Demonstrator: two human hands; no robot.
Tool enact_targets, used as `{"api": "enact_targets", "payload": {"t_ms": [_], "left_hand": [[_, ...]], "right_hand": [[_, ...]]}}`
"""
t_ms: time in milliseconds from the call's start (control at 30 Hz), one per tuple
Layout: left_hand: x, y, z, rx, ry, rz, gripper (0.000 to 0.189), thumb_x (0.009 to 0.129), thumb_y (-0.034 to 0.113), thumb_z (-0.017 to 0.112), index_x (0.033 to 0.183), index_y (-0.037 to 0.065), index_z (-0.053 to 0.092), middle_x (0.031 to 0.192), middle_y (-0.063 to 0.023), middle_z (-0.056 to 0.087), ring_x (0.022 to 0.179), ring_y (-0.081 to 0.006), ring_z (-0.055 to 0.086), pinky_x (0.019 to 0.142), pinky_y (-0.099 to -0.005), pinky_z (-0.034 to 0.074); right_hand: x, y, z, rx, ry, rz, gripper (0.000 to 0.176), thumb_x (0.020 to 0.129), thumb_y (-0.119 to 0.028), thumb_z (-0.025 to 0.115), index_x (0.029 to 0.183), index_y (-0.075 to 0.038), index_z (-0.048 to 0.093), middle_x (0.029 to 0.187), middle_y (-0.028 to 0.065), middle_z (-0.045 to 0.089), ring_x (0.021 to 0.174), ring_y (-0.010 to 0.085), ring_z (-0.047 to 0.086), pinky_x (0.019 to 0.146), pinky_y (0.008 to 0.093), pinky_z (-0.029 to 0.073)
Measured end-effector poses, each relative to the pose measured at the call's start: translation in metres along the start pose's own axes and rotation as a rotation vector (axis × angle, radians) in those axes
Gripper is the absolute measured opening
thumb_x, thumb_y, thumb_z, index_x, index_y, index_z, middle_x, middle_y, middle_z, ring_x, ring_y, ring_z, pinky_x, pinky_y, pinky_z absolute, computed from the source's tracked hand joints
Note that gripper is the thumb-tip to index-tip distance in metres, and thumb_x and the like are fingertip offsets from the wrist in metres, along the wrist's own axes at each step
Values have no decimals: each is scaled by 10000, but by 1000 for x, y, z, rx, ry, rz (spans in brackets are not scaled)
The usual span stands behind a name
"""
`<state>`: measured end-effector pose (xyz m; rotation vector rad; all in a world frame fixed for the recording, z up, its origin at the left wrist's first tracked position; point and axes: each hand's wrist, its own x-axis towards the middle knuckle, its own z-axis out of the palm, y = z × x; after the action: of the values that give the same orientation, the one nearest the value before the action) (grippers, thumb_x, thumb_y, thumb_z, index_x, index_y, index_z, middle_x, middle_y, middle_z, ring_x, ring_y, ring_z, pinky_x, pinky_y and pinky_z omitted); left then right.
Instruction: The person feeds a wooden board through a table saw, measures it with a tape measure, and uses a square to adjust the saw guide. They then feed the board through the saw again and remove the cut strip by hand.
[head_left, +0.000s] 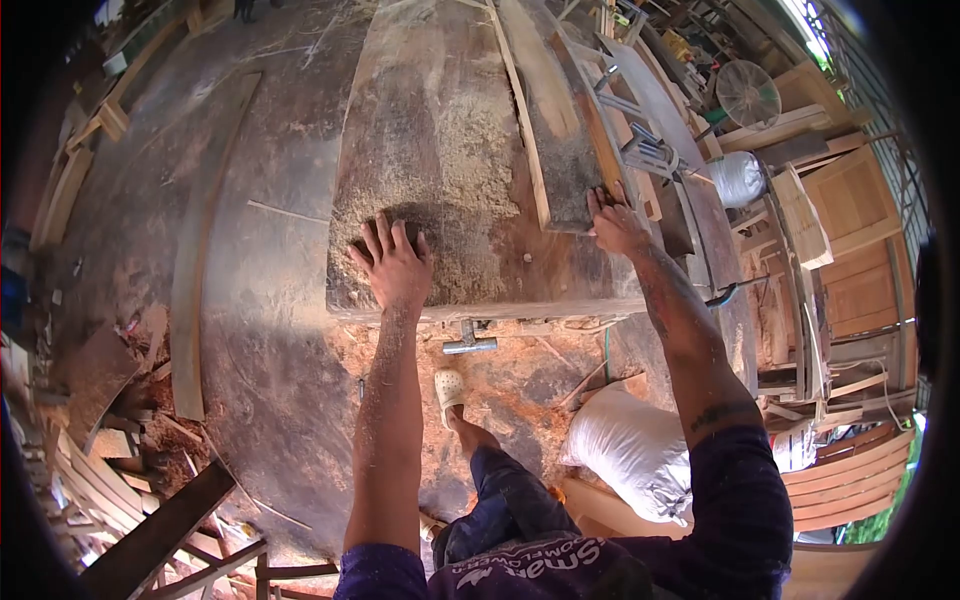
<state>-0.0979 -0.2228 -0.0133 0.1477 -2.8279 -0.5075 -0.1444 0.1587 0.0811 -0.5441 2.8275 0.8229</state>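
My left hand (395,265) lies with fingers spread on the sawdust-covered top of a wooden workbench (480,285), near its front left corner. Sawdust (460,170) is scattered thickly over the middle of the bench top. At the right, my right hand (617,222) grips the near end of a long dark board (570,170) lying along the bench, its fingers on the board's right edge. A thin light wood strip (525,130) runs along the left side of that board. Below the bench's front edge is a metal vise handle (469,346).
Clamps (650,150) and more boards lie right of the bench. A fan (748,95) and a white sack (738,180) are farther right. Another white sack (630,450) stands near my legs. A long plank (205,250) and wood scraps (100,470) lie on the left.
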Motion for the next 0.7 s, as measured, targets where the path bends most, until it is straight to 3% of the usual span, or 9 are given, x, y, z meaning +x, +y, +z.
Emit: {"api": "enact_targets", "payload": {"t_ms": [233, 467, 533, 700], "left_hand": [[-1, 1, 0, 22, 25, 9, 533, 1008, 411, 367, 1391, 50, 453, 1519, -157, 352, 1446, -373, 222, 1156, -628, 82], [0, 3, 1, 19, 18, -13, 501, 1013, 388, 358, 1366, 49, 465, 1521, -162, 340, 1451, -374, 200, 1162, -625, 64], [0, 4, -1, 26, 22, -16, 503, 1013, 388, 358, 1365, 44, 464, 1519, -162, 344, 1450, -374, 203, 1163, -622, 66], [1, 5, -2, 15, -2, -22, 524, 1009, 402, 369, 1374, 38, 459, 1517, -171, 346, 1452, -382, 194, 1162, -623, 63]], "right_hand": [[10, 4, -2, 6, 7, 19, 830, 800, -277, 707, 1411, 128, 319, 1353, 315, 489, 1249, 345, 530, 1174, 560, 108], [26, 8, -3, 52, -43, 59, 828, 814, -270, 694, 1425, 123, 298, 1394, 310, 449, 1255, 360, 520, 1168, 573, 100], [28, 10, -4, 7, -26, 48, 852, 807, -277, 674, 1430, 134, 262, 1336, 320, 497, 1164, 378, 581, 1168, 547, 101], [38, 14, -6, 13, -43, 51, 841, 814, -291, 662, 1429, 129, 271, 1304, 329, 518, 1114, 385, 605, 1163, 549, 112]]}}
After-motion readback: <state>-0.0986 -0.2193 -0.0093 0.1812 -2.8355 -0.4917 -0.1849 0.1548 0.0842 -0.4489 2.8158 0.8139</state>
